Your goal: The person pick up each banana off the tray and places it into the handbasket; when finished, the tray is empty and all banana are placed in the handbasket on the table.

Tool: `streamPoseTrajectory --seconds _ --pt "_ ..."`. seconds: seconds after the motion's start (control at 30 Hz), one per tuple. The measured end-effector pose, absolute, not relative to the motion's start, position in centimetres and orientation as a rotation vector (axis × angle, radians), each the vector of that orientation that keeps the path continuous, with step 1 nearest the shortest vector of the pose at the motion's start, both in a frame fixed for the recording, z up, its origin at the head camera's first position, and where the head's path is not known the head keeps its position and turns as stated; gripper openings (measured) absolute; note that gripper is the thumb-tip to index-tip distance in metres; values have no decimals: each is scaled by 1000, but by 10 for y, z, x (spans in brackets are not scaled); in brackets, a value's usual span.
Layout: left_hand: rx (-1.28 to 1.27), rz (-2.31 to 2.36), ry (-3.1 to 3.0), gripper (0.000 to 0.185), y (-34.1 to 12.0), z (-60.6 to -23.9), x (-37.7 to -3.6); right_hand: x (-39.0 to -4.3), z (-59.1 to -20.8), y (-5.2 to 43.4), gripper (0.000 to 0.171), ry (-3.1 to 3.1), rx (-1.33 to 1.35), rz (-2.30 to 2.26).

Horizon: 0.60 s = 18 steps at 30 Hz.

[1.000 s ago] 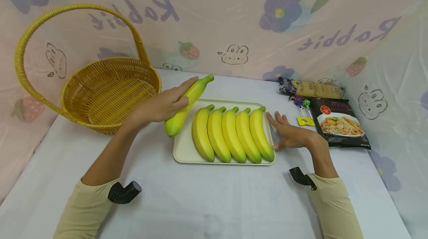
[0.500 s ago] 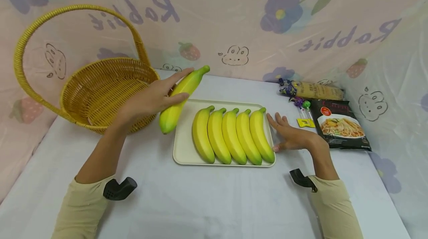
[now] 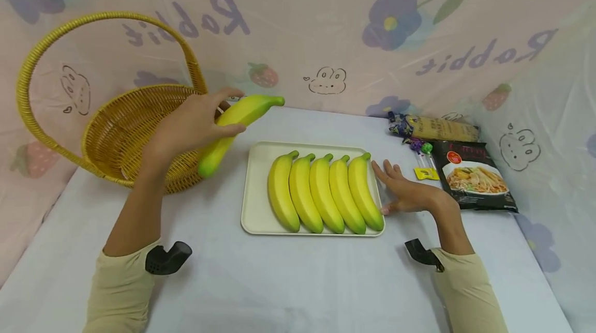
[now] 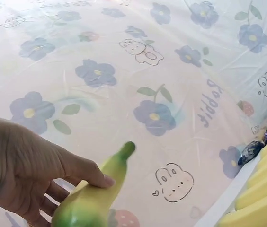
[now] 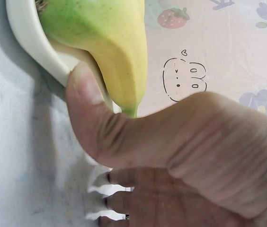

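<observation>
My left hand [image 3: 188,123] grips a yellow banana [image 3: 249,109] with green ends, thumb on one side and fingers on the other. The banana is raised, tilted with its stem to the upper right, and overlaps the right side of a wicker basket [image 3: 109,136] in the head view. Several more bananas [image 3: 323,193] lie in a row on a cream tray [image 3: 257,183], whose left part is bare. At the tray's right edge rests my right hand [image 3: 408,192], fingers extended. Its thumb [image 5: 85,87] presses the tray rim in the right wrist view.
The basket's tall arched handle [image 3: 28,69] rises at the left. On the right lie a black noodle packet [image 3: 479,175], lollipops [image 3: 425,160] with a yellow wrapper, and a long tan packet [image 3: 437,127]. A patterned curtain [image 3: 298,28] stands behind the white table [image 3: 298,281].
My left hand has carried the banana leftward, away from over the tray to the basket's right side, tilting it flatter. The right hand has stayed at the tray's edge.
</observation>
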<state>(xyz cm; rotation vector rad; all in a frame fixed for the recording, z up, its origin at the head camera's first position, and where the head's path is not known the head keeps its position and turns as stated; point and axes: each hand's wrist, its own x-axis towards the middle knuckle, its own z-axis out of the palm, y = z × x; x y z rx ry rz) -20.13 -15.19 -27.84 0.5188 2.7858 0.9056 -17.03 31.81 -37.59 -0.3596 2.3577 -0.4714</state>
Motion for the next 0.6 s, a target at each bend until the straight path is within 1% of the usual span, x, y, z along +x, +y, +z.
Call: streamPoseTrajectory --seconds 0.07,0.27,0.6 --pt "500 908 2812 66 -157 -278 -200 -170 -376 318 121 2355 -365 -472" --pt "400 897 2898 61 -176 -278 -200 -171 -376 316 122 2356 -374 -464" --pt "281 840 2954 65 -205 -281 -207 -171 -373 316 123 2358 -373 -466"
